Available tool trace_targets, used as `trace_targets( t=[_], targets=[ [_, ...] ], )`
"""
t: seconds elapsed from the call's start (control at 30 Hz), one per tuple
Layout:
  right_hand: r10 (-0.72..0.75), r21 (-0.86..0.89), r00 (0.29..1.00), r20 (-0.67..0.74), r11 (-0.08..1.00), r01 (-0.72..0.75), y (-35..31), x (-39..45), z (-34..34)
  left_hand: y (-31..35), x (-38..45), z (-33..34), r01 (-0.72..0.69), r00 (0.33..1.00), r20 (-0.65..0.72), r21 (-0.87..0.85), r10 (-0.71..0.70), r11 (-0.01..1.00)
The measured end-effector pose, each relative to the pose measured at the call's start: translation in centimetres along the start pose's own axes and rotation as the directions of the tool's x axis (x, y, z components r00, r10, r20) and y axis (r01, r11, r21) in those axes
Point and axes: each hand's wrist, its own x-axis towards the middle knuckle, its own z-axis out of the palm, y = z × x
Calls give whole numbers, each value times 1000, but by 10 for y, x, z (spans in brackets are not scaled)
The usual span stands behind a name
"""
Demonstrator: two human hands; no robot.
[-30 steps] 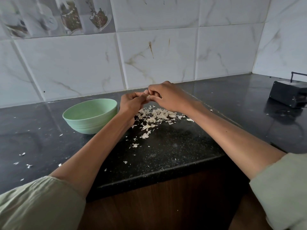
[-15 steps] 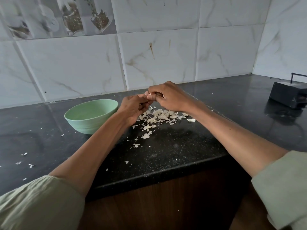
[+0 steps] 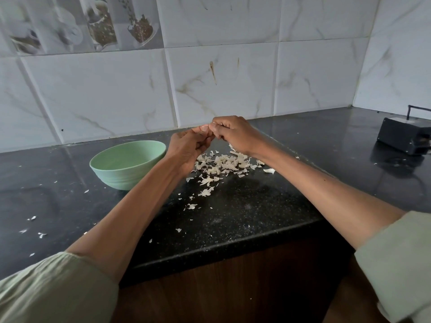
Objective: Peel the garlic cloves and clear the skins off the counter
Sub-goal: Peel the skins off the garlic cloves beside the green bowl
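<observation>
The black counter (image 3: pixel 268 206) fills the middle of the frame. The green bowl (image 3: pixel 127 164) sits left of centre, likely kept close for peeled cloves. The skins (image 3: pixel 224 165) lie in a heap right under the hands, so they fall in one spot. Above it, left hand (image 3: pixel 190 148) and right hand (image 3: pixel 233 134) meet with curled fingers, seemingly pinching a clove I cannot see

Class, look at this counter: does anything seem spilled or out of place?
Yes. Garlic skins lie heaped on the black counter below both hands, and stray flakes have scattered far left, beyond the green bowl.
</observation>
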Motion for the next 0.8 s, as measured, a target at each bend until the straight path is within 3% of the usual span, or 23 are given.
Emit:
trace_targets(
  t=[0.13, 0.37, 0.6, 0.8],
  targets=[
    [35, 52, 995, -92, 998, -30, 0, 6, 5, 0, 0, 0, -59, 997, 43, -28, 60, 998],
    [-3, 121, 999, -49, 993, 9, 12, 12, 3, -5, 2, -7, -192, 981, 74, 196, 181, 962],
    [-10, 227, 999, -53, 974, 22, 11, 12, 8, -3, -1, -3, -198, 979, 79, 183, 186, 963],
    [102, 441, 992, 72, 889, -123, 4, 6, 3, 1, -3, -5, -190, 978, 117, 134, 175, 973]
  ],
)
